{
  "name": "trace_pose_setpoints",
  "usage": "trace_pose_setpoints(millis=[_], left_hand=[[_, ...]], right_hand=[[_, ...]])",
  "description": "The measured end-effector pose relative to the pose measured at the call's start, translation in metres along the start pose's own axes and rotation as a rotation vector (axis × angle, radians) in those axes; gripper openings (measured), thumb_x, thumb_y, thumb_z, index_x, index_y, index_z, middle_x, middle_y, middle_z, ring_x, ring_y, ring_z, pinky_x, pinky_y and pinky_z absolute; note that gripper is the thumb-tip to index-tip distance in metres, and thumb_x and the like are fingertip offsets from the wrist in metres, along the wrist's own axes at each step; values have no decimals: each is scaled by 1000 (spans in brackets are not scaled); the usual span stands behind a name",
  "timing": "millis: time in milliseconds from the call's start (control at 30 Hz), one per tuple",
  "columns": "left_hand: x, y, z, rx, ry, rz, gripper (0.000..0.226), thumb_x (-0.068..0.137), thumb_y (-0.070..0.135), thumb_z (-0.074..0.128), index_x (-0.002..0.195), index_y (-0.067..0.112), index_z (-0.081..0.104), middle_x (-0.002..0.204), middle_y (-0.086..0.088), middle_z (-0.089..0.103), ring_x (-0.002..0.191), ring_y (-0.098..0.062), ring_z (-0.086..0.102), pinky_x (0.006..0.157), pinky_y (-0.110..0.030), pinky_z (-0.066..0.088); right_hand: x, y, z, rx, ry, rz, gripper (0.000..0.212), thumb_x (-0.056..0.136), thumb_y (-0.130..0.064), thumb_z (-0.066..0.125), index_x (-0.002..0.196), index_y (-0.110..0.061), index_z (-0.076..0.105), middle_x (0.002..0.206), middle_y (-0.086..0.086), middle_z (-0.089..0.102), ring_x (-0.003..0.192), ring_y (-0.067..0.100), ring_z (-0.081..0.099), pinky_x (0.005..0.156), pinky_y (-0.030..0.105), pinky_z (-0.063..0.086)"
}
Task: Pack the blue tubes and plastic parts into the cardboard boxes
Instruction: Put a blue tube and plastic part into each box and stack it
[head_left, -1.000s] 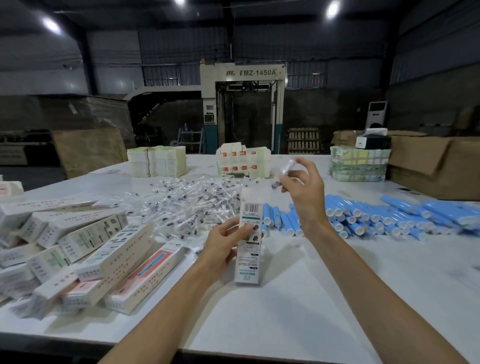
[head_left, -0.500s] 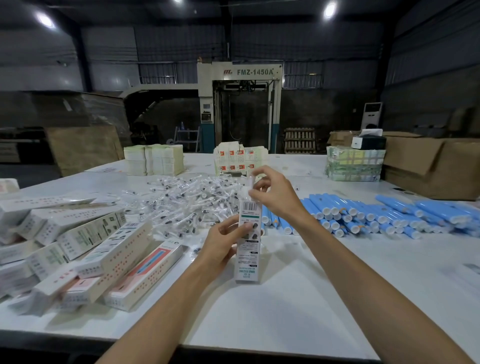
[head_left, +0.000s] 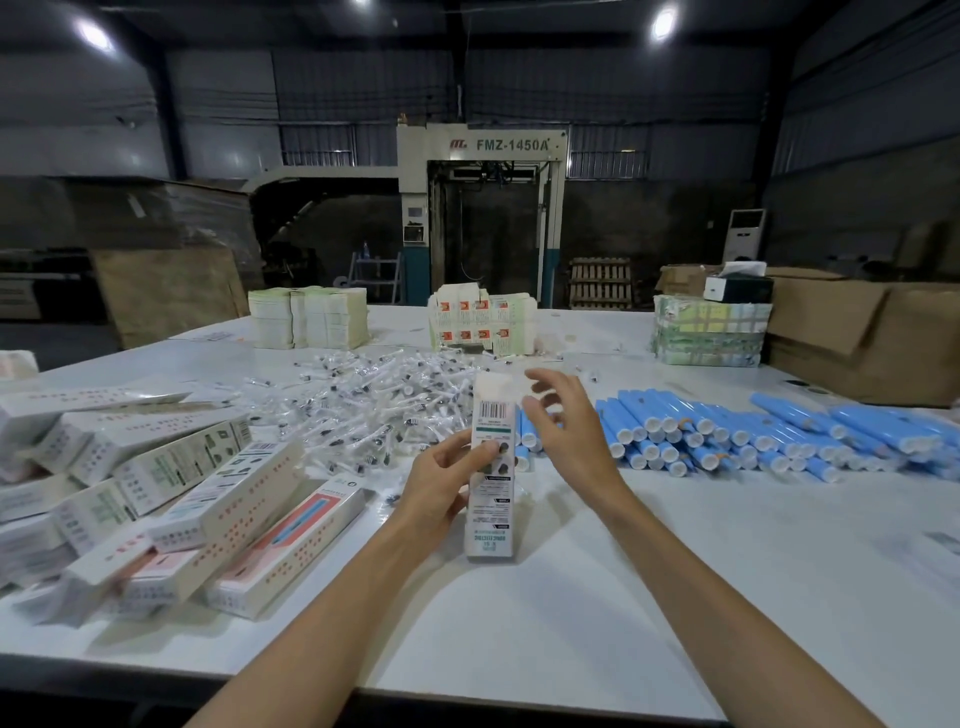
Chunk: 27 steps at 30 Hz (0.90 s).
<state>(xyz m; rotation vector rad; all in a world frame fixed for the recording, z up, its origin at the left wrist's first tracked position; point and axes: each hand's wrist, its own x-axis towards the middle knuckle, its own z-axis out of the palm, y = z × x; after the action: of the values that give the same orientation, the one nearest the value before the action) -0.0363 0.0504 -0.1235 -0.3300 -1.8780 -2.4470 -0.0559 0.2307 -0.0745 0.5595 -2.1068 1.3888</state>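
Cardboard box (head_left: 491, 514) in left hand (head_left: 441, 491), contents unseen

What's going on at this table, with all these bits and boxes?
A person is packing goods at a white table. Their left hand holds a slim carton upright on the table, while the right hand hovers open beside the carton's top end, blurred, with nothing visibly in it. A heap of clear plastic parts lies behind, rows of blue tubes lie to the right, and a pile of cartons lies to the left.
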Motion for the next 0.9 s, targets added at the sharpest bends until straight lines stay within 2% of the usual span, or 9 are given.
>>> trace_pose_setpoints(millis=[67, 167, 233, 300, 367, 433, 633, 767, 900], left_hand=[[2, -2, -1, 9, 0, 6, 43, 81, 39, 89, 121, 27, 82, 121, -10, 80, 101, -25, 77, 88, -49, 62], [4, -6, -2, 23, -29, 38, 47, 80, 41, 91, 123, 26, 81, 119, -11, 80, 105, -25, 78, 79, -36, 64], [4, -7, -1, 40, -35, 60, 62, 74, 45, 94, 130, 23, 77, 117, -12, 81, 108, -26, 78, 80, -30, 63], [5, -8, -1, 37, -28, 75, 82, 72, 44, 96, 144, 24, 61, 115, -13, 81, 107, -28, 79, 80, -31, 64], [3, -6, -1, 54, -42, 140, 83, 82, 38, 94, 150, 38, 46, 115, -13, 81, 105, -29, 80, 78, -31, 64], [0, -3, -1, 105, -79, 221, 79, 92, 30, 88, 152, 52, 41, 117, -12, 81, 107, -29, 79, 81, -30, 64], [-4, 2, 2, 215, -125, 291, 73, 96, 34, 82, 154, 57, 43, 119, -8, 80, 111, -25, 77, 91, -34, 63], [-3, 3, 1, 228, -138, 301, 65, 94, 27, 85, 148, 48, 54, 118, -10, 80, 110, -29, 76, 85, -35, 64], [-3, 2, 0, 178, -152, 236, 60, 88, 24, 89, 139, 43, 63, 115, -14, 80, 106, -31, 78, 84, -38, 64]], right_hand=[[-9, 10, 3, 150, 21, 95, 32, 104, -28, 63, 135, -31, 55, 118, -5, 63, 101, -5, 62, 77, 10, 49], [-19, 17, 9, 258, -107, 98, 45, 101, -33, 69, 142, -37, 50, 117, -7, 72, 106, 7, 70, 88, 22, 56], [-20, 18, 12, 272, -127, 52, 49, 99, -30, 72, 143, -36, 51, 116, -7, 75, 107, 14, 72, 92, 29, 57], [-20, 16, 13, 296, -111, 34, 49, 98, -27, 73, 143, -35, 54, 116, -5, 76, 107, 15, 72, 94, 30, 57], [-20, 17, 12, 333, -110, 45, 50, 98, -26, 74, 144, -33, 55, 116, -2, 76, 108, 16, 72, 95, 32, 57], [-20, 18, 10, 353, -110, 55, 50, 98, -26, 74, 145, -32, 57, 117, -2, 76, 108, 17, 72, 96, 33, 57], [-24, 14, 5, 361, -159, 77, 33, 102, -23, 68, 135, -29, 65, 120, -3, 74, 111, 14, 68, 95, 32, 56], [-23, 14, 2, 351, -204, 63, 23, 104, -19, 63, 127, -18, 65, 118, 1, 73, 113, 19, 67, 98, 35, 55], [-23, 18, -1, 309, -255, 48, 13, 104, -21, 62, 115, -16, 67, 107, 5, 73, 102, 25, 68, 88, 35, 55]])
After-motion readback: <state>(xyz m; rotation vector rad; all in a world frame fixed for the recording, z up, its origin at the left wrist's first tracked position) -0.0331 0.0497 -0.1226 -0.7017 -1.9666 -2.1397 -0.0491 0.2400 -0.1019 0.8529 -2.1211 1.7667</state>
